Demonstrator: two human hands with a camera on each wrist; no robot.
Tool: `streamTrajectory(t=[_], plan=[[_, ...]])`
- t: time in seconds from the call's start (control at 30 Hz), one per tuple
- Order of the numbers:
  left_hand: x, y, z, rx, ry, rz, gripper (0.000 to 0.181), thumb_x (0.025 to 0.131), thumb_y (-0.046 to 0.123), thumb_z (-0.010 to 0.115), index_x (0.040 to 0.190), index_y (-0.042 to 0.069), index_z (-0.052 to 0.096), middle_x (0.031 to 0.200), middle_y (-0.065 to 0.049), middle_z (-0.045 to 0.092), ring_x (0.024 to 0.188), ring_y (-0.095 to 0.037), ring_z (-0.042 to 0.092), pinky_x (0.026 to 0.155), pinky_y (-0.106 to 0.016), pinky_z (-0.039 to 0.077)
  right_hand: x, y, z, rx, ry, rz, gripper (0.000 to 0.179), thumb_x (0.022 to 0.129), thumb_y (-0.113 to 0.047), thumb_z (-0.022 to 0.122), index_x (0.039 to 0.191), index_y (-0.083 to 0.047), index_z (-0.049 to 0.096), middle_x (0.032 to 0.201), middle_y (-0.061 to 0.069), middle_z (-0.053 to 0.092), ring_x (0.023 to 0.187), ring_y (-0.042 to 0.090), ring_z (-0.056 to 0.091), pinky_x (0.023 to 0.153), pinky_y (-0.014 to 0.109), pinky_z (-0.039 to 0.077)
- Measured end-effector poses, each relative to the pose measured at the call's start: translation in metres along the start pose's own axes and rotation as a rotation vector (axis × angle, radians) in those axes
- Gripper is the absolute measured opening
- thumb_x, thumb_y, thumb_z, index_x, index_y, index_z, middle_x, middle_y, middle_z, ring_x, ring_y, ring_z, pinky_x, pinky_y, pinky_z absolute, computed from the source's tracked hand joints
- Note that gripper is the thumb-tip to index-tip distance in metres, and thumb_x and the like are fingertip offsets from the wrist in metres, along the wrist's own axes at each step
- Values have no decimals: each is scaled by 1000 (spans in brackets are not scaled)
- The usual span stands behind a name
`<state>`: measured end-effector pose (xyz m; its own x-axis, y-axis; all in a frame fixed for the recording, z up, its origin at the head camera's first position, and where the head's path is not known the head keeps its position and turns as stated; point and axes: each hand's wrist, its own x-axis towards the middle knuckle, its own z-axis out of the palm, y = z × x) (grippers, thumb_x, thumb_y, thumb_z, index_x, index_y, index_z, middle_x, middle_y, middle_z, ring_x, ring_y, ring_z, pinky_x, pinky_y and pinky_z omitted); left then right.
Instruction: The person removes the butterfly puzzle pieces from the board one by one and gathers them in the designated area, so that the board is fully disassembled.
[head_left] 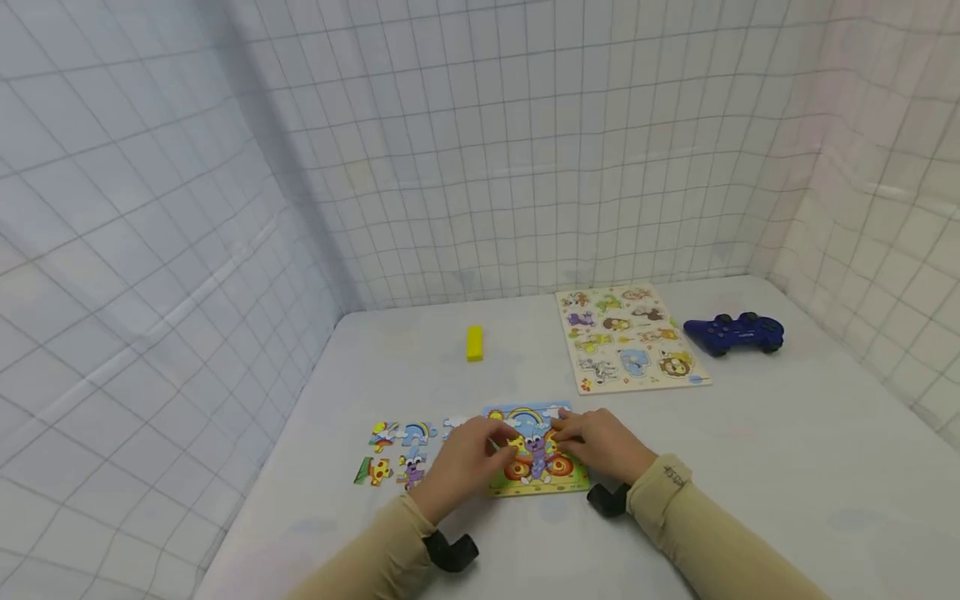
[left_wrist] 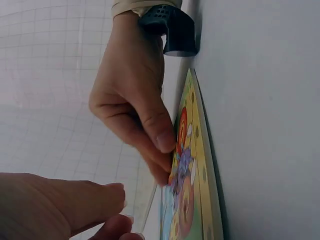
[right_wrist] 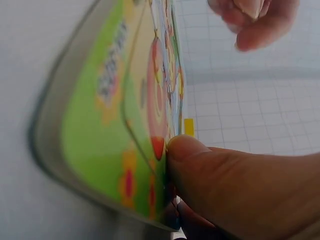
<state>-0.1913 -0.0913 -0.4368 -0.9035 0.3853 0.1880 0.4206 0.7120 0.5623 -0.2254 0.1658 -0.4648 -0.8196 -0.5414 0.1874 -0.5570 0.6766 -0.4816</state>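
A small jigsaw board [head_left: 536, 479] with a purple butterfly, a rainbow and a sun lies flat on the table between both hands. My left hand [head_left: 467, 462] hovers at the board's left side, thumb and fingers apart with nothing between them. Across the board, my right hand [head_left: 606, 446] rests its fingertips on the butterfly's right wing. In the right wrist view its thumb [right_wrist: 187, 150] touches the picture near the right edge. Several loose jigsaw pieces [head_left: 412, 469] lie left of the board, one of them partly behind my left hand.
A larger wooden animal puzzle [head_left: 645, 383] lies behind and to the right, with a blue game controller [head_left: 737, 333] beside it. A yellow block [head_left: 475, 343] sits toward the back of the white table [head_left: 405, 358]. Checked cloth walls [head_left: 525, 167] enclose the table's back and sides.
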Motion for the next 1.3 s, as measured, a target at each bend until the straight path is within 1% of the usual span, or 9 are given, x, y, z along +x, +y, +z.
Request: streamTrajectory(t=[0.1,0.27,0.4,0.53,0.6,0.7,0.9,1.13,1.3], plan=[[17,5,15,-37,-88,11,18,98,19,71,115,11,74,97,2,68,85,-9,61,73,-26,50,2,1,3,2,-2,-10,17,94,-11,75,109,-12,81,126,8,72,130,31,62,106,49,48],[32,-1,33,-33,-108,-7,14,97,18,73,109,13,75,93,4,70,79,-5,59,71,-25,49,2,-1,7,7,16,-55,16,93,-10,75,107,-11,81,125,9,73,129,31,62,104,48,50],[31,-5,44,-43,-66,-2,10,97,20,73,105,15,74,90,7,69,73,-2,56,66,-23,47,3,0,8,-5,57,-76,18,96,-11,73,112,-10,80,130,10,71,130,30,62,105,47,50],[29,-5,53,-32,16,25,7,97,21,72,103,18,72,90,8,67,73,-1,54,66,-22,46,3,5,6,-5,130,-11,30,98,-10,70,127,-5,73,139,12,65,134,31,59,109,48,46],[29,-5,54,-27,37,25,6,97,22,72,102,19,72,89,9,66,73,0,54,66,-22,46,3,8,4,6,132,30,34,98,-9,69,132,-3,69,143,13,62,137,31,56,111,49,44],[30,-5,54,-32,52,33,5,97,22,73,101,18,72,89,9,65,73,-1,55,66,-22,46,4,13,2,48,92,76,36,98,-10,69,134,-2,67,146,13,59,141,32,52,113,49,41],[32,-5,54,-15,40,44,5,97,21,74,99,16,74,87,6,61,76,-4,52,66,-23,43,2,17,0,51,20,114,36,101,-13,65,135,-2,66,151,12,54,144,30,48,115,47,39],[31,-2,55,45,54,9,5,98,25,72,99,20,73,88,8,61,70,-1,53,62,-22,43,1,17,-2,9,12,67,32,104,-8,59,134,-1,66,149,13,56,142,31,50,113,48,41],[31,-3,57,66,58,-1,6,99,28,71,100,22,72,88,9,61,69,0,53,60,-22,43,1,19,-2,0,-8,67,33,104,-9,59,136,-1,65,150,13,55,143,33,48,114,50,40]])
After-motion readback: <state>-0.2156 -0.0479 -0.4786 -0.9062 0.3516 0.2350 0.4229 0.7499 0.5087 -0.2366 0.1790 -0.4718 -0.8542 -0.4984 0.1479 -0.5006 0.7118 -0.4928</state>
